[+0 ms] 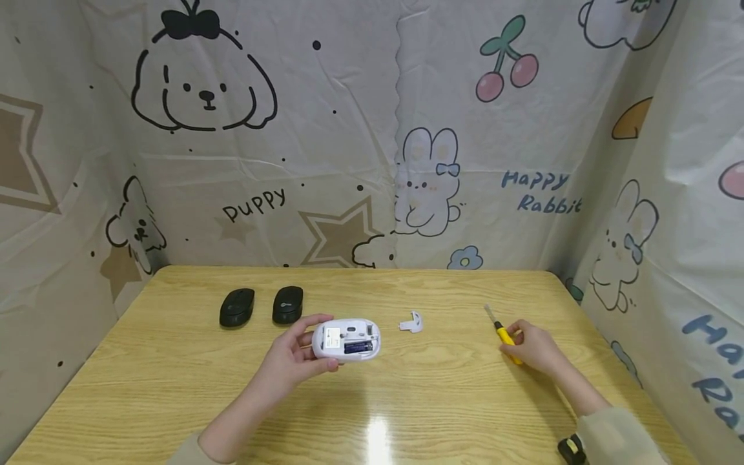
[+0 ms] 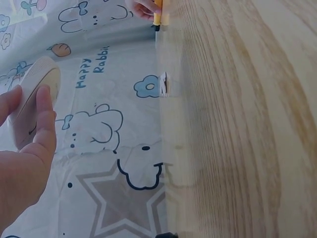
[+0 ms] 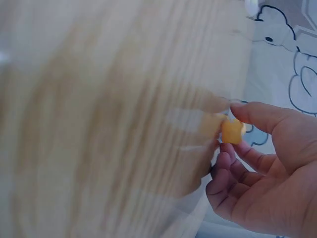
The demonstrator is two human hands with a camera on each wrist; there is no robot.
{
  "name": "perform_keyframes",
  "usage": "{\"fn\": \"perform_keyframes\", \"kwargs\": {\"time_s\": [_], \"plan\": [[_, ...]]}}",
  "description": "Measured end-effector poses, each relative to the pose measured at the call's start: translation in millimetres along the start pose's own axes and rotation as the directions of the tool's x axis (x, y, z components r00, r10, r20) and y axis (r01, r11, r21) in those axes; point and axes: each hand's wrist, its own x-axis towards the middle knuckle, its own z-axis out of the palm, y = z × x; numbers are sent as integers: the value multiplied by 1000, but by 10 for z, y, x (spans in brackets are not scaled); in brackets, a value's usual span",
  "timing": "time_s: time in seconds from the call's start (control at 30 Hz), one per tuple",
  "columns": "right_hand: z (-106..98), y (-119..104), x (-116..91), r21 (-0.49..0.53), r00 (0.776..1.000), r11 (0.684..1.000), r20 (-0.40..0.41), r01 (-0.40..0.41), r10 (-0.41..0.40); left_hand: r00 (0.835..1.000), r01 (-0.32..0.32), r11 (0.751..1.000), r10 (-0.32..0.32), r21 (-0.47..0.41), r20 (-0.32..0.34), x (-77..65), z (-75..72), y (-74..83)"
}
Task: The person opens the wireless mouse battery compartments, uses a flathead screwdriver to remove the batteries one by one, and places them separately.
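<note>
My left hand (image 1: 290,355) grips a white computer mouse (image 1: 340,338) by its left end, above the table. Its underside faces the head camera, and the uncovered compartment shows a dark battery (image 1: 358,347). In the left wrist view the mouse (image 2: 39,74) appears edge-on between thumb and fingers. At the right, my right hand (image 1: 531,349) pinches the yellow handle of a screwdriver (image 1: 504,337), whose metal tip points away to the back left. The right wrist view shows only the handle end of the screwdriver (image 3: 232,132). Between the hands lies a white battery cover (image 1: 414,323).
Two black mice (image 1: 237,307) (image 1: 288,305) stand at the back left of the wooden table (image 1: 407,400). A black and yellow object (image 1: 572,450) is partly hidden by the right sleeve. Printed cloth (image 1: 337,142) hangs behind the table and along both sides.
</note>
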Motion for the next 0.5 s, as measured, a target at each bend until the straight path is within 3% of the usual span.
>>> {"fn": "perform_keyframes", "kwargs": {"time_s": [0.3, 0.5], "plan": [[48, 31, 76, -27, 998, 998, -25, 54, -55, 1000, 20, 1000, -19, 3, -14, 5, -9, -9], [38, 22, 88, -41, 998, 998, -35, 43, -45, 1000, 18, 1000, -18, 6, -15, 13, -13, -10]]}}
